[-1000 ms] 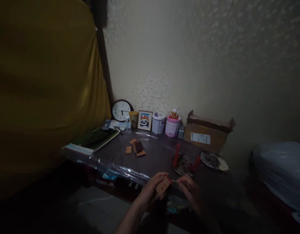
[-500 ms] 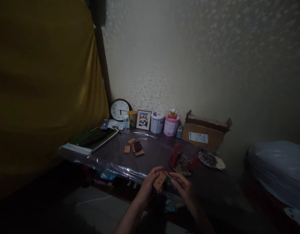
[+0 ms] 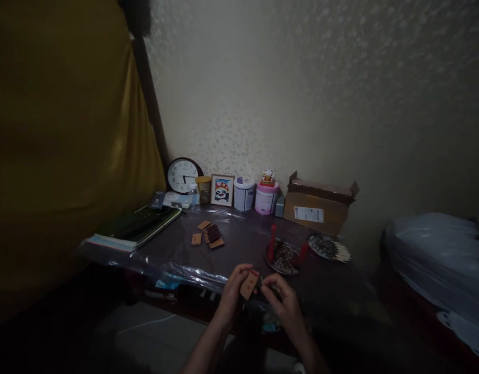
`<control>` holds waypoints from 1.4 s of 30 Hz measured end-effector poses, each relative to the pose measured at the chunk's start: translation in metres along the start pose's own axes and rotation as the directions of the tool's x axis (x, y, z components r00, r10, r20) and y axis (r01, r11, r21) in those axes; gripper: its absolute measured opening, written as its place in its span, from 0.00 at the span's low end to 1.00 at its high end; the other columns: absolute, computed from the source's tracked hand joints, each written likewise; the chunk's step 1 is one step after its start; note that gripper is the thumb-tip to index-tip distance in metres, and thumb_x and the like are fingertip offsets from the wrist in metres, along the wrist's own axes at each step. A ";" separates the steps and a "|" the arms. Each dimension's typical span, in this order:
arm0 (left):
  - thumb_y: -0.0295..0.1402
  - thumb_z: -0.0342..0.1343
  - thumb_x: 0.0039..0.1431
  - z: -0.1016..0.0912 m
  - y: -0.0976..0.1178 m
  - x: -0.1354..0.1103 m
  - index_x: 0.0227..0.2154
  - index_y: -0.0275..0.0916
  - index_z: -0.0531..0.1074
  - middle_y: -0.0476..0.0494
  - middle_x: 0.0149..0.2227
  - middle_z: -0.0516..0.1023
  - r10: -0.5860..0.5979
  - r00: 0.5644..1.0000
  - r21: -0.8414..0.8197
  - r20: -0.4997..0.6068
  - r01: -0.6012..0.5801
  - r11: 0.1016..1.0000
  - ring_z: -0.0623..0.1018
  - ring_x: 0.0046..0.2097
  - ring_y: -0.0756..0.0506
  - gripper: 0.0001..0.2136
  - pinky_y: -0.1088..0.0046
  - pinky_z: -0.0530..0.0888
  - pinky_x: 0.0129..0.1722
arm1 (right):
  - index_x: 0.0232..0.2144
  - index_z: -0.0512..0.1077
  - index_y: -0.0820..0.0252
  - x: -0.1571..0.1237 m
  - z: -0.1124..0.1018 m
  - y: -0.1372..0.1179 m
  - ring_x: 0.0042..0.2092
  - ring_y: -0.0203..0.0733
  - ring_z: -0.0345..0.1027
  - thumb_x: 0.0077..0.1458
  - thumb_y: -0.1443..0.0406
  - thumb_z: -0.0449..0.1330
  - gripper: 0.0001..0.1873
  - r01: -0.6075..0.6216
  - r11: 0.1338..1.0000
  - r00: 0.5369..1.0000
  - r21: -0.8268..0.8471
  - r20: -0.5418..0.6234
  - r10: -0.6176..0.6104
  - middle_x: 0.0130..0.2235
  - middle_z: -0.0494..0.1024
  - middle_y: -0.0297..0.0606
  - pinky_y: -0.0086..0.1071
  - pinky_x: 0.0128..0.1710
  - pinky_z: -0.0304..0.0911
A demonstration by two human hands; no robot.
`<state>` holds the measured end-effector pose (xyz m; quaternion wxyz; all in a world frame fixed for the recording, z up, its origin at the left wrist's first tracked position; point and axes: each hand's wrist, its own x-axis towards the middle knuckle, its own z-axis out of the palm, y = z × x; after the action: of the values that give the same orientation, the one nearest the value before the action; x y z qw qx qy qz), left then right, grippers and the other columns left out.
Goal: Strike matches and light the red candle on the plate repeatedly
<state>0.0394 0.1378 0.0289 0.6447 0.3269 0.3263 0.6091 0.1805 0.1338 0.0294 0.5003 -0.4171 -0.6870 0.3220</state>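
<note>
My left hand is closed round a small tan matchbox with a red mark, held tilted just in front of the table edge. My right hand is pinched on a thin matchstick whose tip touches the box's upper end. Both hands hover low over the near edge of the dark plastic-covered table. Just beyond them stands a round plate with two red candles on it. More tan matchboxes lie spread on the table to the left.
A second plate with pale sticks lies right of the first. Along the wall stand a clock, a panda picture, two tins, a cardboard box. Books lie at left; a yellow curtain hangs there.
The view has shifted, so the table sits further left and lower in frame. My hands have drawn closer together, with the matchstick now against the matchbox's end.
</note>
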 end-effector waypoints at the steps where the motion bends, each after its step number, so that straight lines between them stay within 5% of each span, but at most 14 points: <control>1: 0.35 0.52 0.51 0.000 0.000 0.000 0.36 0.38 0.69 0.46 0.32 0.76 0.006 1.000 0.000 -0.007 -0.006 1.000 0.74 0.28 0.49 0.10 0.75 0.68 0.28 | 0.27 0.66 0.59 -0.001 0.003 0.000 0.33 0.38 0.67 0.52 0.62 0.57 0.06 0.011 1.000 1.000 -0.003 -0.006 -0.011 0.28 0.70 0.33 0.28 0.34 0.61; 13: 0.39 0.54 0.48 0.004 -0.001 0.001 0.31 0.39 0.71 0.48 0.30 0.75 0.064 0.997 0.078 -0.043 -0.060 0.995 0.73 0.32 0.47 0.10 0.73 0.67 0.33 | 0.27 0.65 0.57 -0.012 0.016 -0.012 0.33 0.37 0.66 0.51 0.70 0.56 0.04 0.239 0.961 0.971 -0.139 0.022 -0.238 0.30 0.70 0.33 0.28 0.35 0.60; 28: 0.41 0.55 0.48 0.007 0.001 0.001 0.25 0.40 0.71 0.49 0.28 0.72 0.135 0.984 0.253 -0.115 -0.102 0.962 0.70 0.35 0.44 0.09 0.73 0.66 0.35 | 0.28 0.65 0.57 -0.014 0.011 -0.014 0.34 0.39 0.67 0.52 0.71 0.55 0.04 0.267 0.951 0.964 -0.156 0.031 -0.265 0.30 0.70 0.35 0.30 0.35 0.61; 36: 0.41 0.55 0.49 0.009 0.003 -0.002 0.28 0.40 0.72 0.50 0.29 0.73 0.113 0.992 0.266 -0.058 -0.094 0.959 0.72 0.35 0.45 0.10 0.74 0.66 0.37 | 0.28 0.65 0.57 -0.011 0.005 -0.011 0.34 0.38 0.66 0.54 0.69 0.55 0.04 0.254 0.955 0.964 -0.155 -0.036 -0.263 0.30 0.70 0.34 0.29 0.35 0.61; 42: 0.41 0.56 0.50 0.005 0.002 -0.006 0.37 0.40 0.73 0.45 0.37 0.78 0.007 0.996 0.234 0.089 -0.028 0.972 0.74 0.42 0.42 0.14 0.69 0.67 0.43 | 0.27 0.66 0.57 -0.007 -0.005 -0.008 0.34 0.38 0.66 0.53 0.68 0.56 0.04 0.210 0.970 0.965 -0.126 -0.132 -0.226 0.29 0.70 0.33 0.29 0.36 0.61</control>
<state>0.0416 0.1317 0.0337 0.6098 0.4303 0.3646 0.5569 0.1848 0.1238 0.0349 0.5578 -0.3884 -0.7071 0.1951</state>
